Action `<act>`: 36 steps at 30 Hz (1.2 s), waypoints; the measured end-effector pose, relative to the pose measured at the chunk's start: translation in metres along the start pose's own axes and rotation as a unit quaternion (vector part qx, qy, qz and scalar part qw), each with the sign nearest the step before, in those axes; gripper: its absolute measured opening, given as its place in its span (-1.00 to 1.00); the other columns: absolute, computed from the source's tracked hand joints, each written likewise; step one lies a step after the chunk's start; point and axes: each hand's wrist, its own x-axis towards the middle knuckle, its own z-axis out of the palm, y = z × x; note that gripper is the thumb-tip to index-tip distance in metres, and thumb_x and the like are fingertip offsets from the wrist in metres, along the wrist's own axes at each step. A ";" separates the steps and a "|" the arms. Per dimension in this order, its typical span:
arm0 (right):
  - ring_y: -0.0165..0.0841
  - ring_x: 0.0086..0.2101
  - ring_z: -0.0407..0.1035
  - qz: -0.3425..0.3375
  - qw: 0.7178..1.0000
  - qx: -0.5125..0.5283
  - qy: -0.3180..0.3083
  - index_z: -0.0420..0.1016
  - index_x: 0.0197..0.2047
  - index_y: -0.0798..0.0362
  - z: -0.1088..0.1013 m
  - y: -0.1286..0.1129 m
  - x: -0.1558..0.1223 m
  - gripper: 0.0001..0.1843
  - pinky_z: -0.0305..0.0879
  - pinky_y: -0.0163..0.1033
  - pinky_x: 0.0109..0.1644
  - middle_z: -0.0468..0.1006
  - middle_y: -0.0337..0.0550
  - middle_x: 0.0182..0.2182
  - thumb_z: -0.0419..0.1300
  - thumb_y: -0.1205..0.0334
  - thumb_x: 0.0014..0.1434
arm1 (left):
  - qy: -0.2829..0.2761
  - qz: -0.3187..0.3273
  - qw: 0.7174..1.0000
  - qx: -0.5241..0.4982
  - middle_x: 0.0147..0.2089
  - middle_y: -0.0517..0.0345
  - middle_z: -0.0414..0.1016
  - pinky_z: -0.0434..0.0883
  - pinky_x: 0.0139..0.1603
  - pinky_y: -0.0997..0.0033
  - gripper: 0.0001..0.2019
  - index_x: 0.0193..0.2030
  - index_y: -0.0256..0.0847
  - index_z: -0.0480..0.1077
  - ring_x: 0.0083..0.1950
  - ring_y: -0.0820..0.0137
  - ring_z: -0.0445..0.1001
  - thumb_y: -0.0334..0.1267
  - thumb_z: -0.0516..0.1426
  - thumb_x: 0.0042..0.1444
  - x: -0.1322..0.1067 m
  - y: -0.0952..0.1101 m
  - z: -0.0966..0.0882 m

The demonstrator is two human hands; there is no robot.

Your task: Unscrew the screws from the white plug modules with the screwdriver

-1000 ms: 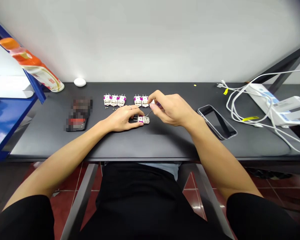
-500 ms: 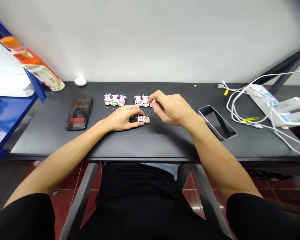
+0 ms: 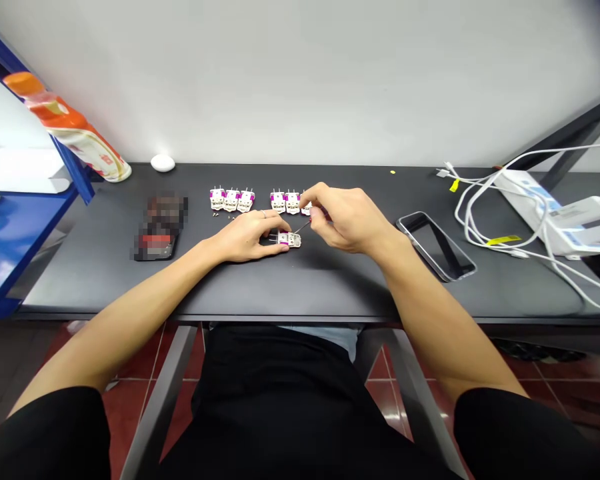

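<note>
Steadying a small white-and-purple plastic block with metal pins on the black desk, the left hand pinches it between thumb and fingers. The right hand is closed on a slim tool with a thin metal shaft, whose tip meets or nears the block's upper edge; exact contact cannot be determined.

Change: the right thumb sits slightly farther back than half a second ago, while the left hand and block hold position. This suggests a grip adjustment on the tool, with work on this block continuing.

Count:
- Pinned block in the left hand: one.
- Similar blocks beyond the left hand: one row of three.
- Similar blocks just beyond the right fingertips: one row of three, the last partly hidden.
- Tool: one.
- Tiny metal pieces beyond the left hand: several, too small to count.
- Clear-edged dark phone right of the right hand: one.
</note>
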 end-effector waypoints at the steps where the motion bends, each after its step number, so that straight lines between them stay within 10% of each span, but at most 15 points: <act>1: -0.26 -0.37 0.52 -0.007 1.000 0.006 0.004 0.53 0.12 0.03 0.000 0.000 0.000 -0.67 0.24 -0.18 -0.28 0.70 -0.15 -0.29 0.04 0.35 0.40 | 0.000 -0.001 1.000 0.000 0.07 -0.03 0.70 0.48 0.00 0.26 -0.57 0.22 -0.16 0.63 -0.09 0.25 0.60 0.13 0.26 0.48 0.000 0.000 0.000; 36: -0.29 -0.47 0.46 0.003 0.999 0.023 0.049 0.55 0.03 -0.03 0.007 0.002 -0.002 -0.73 0.25 -0.18 -0.31 0.66 -0.23 -0.40 0.04 0.32 0.44 | 0.005 0.037 0.999 0.024 0.12 -0.06 0.69 0.49 -0.07 0.27 -0.62 0.20 -0.10 0.65 -0.16 0.28 0.58 0.10 0.21 0.53 0.000 0.001 0.000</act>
